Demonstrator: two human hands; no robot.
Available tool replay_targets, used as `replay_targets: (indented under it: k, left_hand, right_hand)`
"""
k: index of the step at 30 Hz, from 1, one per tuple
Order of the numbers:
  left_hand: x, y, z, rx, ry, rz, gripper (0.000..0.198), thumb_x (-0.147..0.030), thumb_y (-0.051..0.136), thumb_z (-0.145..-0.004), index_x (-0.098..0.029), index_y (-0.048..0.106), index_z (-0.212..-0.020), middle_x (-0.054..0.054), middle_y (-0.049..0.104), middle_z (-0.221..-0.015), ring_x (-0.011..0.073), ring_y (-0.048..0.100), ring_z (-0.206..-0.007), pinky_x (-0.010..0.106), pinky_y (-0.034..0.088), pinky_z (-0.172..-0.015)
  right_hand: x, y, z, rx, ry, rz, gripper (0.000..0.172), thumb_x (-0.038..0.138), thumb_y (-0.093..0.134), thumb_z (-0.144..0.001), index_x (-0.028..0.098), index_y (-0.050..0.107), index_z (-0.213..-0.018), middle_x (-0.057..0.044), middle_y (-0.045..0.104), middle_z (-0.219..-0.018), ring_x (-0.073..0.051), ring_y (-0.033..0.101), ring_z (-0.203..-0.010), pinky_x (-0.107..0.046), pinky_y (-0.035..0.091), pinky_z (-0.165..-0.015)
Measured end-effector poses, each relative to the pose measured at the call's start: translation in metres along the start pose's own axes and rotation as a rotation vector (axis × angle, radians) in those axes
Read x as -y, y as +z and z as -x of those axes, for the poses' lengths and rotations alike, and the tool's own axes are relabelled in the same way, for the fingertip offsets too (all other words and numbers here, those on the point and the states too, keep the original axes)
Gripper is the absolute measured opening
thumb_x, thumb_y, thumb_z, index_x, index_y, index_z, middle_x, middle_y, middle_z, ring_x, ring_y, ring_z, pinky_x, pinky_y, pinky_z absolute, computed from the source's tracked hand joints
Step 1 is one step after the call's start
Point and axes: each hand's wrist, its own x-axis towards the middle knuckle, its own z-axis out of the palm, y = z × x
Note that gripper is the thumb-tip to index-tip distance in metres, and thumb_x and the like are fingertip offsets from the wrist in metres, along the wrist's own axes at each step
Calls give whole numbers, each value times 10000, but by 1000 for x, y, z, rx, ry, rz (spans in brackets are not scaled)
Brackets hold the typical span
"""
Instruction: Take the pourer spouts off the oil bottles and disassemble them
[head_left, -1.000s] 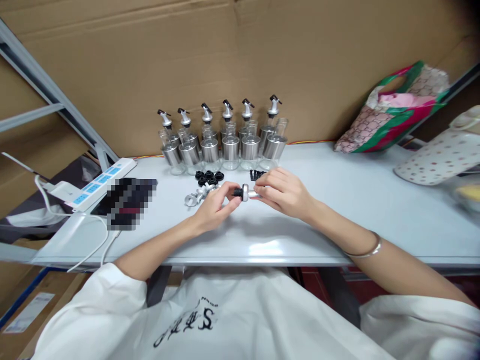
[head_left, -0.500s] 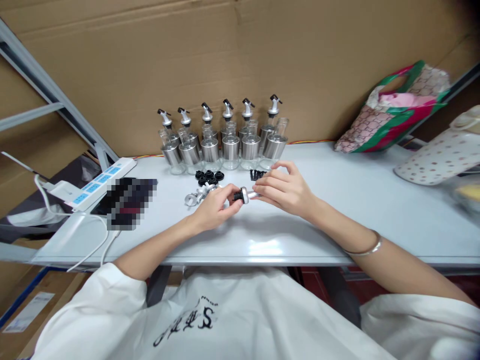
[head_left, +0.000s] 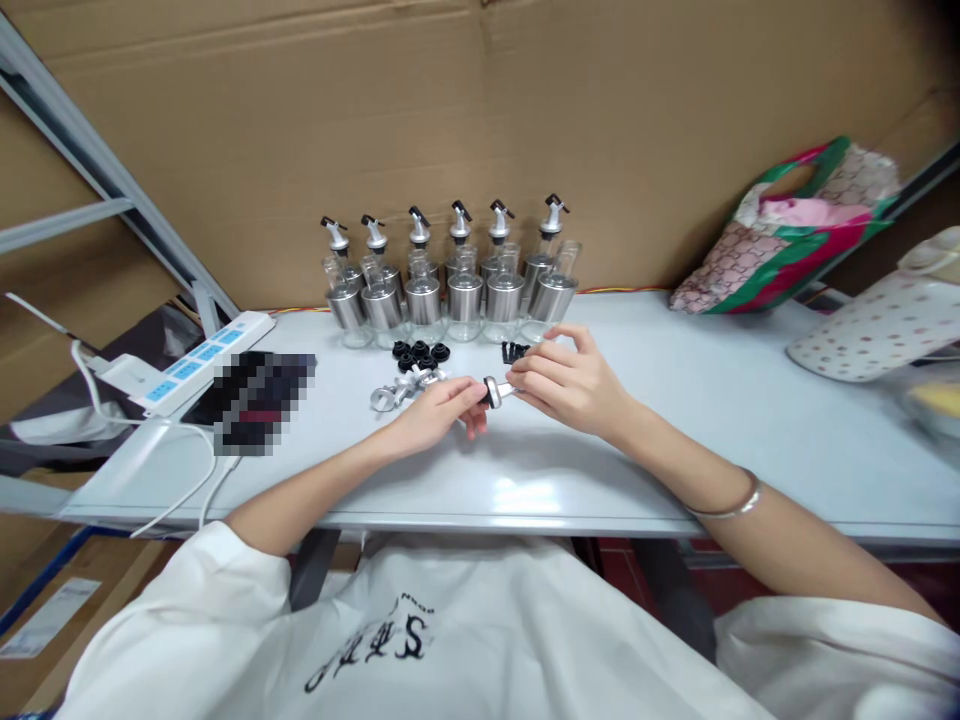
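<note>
Between my two hands, above the table, is a bottle pourer [head_left: 495, 391] with a silver body and a black stopper end. My left hand [head_left: 442, 412] is closed round the black stopper end, which its fingers mostly cover. My right hand [head_left: 566, 380] pinches the silver spout end, whose tip is hidden by the fingers. Silver pourer parts [head_left: 397, 391] lie in a pile just behind my left hand. Black rubber stoppers [head_left: 420, 354] are grouped behind those. Small black pieces [head_left: 514, 352] lie partly behind my right fingers.
Glass bottles with steel sleeves [head_left: 465, 298] stand in rows at the back; the rear ones carry pourers. A power strip [head_left: 206, 362] and a blurred-out dark object [head_left: 262, 405] are at the left. A patterned bag [head_left: 787, 230] and a dotted white container [head_left: 877, 315] stand at the right.
My left fingers have shifted over the black stopper end and now cover more of it. The right hand holds the spout in nearly the same place.
</note>
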Motion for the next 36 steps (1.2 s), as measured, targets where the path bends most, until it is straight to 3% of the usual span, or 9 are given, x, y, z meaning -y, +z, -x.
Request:
replay_targets:
  k: [4,10,16,25,30,36]
  left_hand:
    - [2,-2,-2,-39,27,47,440,-581,538,-808,-141,533,-805,3,598,-724,94,554,-604,253,419,-659]
    - [6,-4,-2,-50,-8,259,358,-484,606,-803,-130,565,-832,19,606,-767,92,543,-634,260,413,-687]
    - [1,-1,-2,-113,53,193,351,-488,593,-803,-141,542,-783,0,578,-725,84,497,-610,260,389,-683]
    - [-7,3,2,-170,133,-44,333,-478,502,-858,-148,521,-815,4,582,-753,86,493,-607,252,386,-657]
    - [-8,8,7,-185,158,-156,288,-435,443,-897,-159,519,-868,16,607,-790,98,513,-623,251,404,-649]
    - [-12,10,12,-298,340,-617,248,-370,406,-927,-177,542,-851,-4,595,-684,135,513,-648,301,383,-733]
  right_hand:
    - [-2,0,0,23,30,-17,66,224,523,-919,210,551,-861,21,705,-797,-126,582,-717,-337,355,-832]
    - [0,0,-1,-2,45,26,191,318,525,-915,199,526,-765,14,661,-686,-137,545,-644,-362,335,-835]
    - [1,5,-1,32,184,-118,234,372,502,-918,198,508,-760,11,640,-660,-150,540,-626,-376,328,-830]
    - [6,2,-5,45,230,-210,238,317,458,-939,185,531,-755,5,630,-652,-132,498,-591,-353,310,-801]
    - [5,2,-3,102,369,-498,293,348,424,-953,176,554,-755,22,583,-622,-110,473,-568,-333,315,-767]
    - [3,-1,-3,184,497,-811,405,452,399,-944,177,538,-680,30,518,-571,-111,426,-569,-296,346,-680]
